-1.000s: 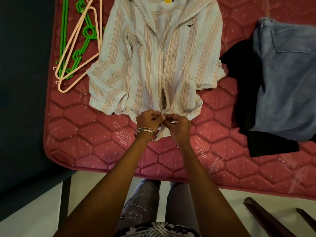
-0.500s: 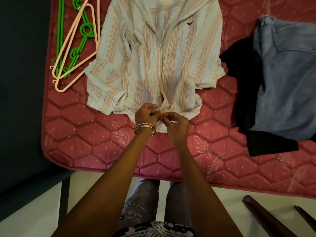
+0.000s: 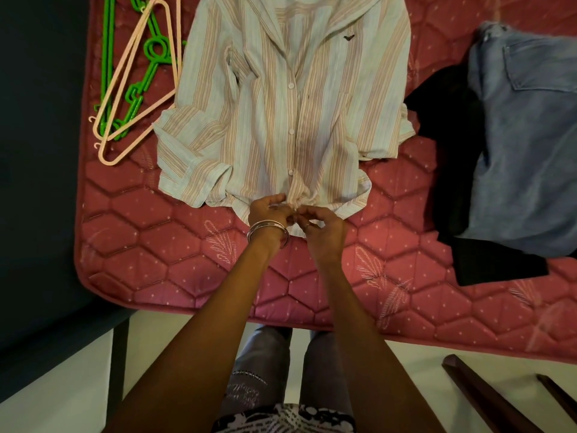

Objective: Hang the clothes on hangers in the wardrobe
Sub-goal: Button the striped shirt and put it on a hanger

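While both hands [image 3: 298, 215] pinch one striped shirt [image 3: 290, 104] hem together: two pink hangers [image 3: 137, 89], one green hanger [image 3: 150, 67].

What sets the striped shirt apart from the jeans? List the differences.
The striped shirt lies spread flat mid-bed, front up; the jeans lie to its right, partly on a black garment. The shirt is pale with pink stripes; the jeans are plain blue denim. Both the left hand and the right hand pinch the shirt's hem; nothing touches the jeans. Both lie on the pink mattress, not yet on hangers.
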A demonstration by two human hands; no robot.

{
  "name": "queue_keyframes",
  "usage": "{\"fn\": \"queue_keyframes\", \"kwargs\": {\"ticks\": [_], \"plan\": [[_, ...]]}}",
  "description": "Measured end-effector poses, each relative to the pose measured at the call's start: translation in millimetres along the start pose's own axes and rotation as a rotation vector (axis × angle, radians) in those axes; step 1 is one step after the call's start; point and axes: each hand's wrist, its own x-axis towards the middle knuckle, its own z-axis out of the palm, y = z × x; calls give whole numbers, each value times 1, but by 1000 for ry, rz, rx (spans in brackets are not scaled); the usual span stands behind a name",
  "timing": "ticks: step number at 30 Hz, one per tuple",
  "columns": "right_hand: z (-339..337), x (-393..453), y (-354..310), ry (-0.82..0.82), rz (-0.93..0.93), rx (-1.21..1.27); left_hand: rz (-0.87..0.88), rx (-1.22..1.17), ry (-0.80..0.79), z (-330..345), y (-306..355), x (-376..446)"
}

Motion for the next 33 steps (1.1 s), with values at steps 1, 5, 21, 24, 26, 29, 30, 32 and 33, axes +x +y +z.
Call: {"fn": "queue_keyframes", "kwargs": {"ticks": [1,5,21,24,26,29,30,32,33], "plan": [[1,0,1,-1,13,12,-24,-22,-7,-1,-1,2],[3,1,-2,-27,97,88,157,203,-18,-2,-1,3],[-20,43,-23,-83,-59,-453,396,725,133,-13,8,18],[1,62,-33,57,-146,-314,621,592,205,-7,28,35],[20,76,-33,-1,-157,-405,707,560,139,-2,39,50],[39,87,-20,-64,-78,-752,612,720,33,8,37,77],[40,89,-16,-45,-30,-803,553,787,28,9,32,85],[36,89,-12,11,80,-744,480,833,24,12,22,93],[32,87,-11,30,103,-669,471,833,20,13,19,94]]}}
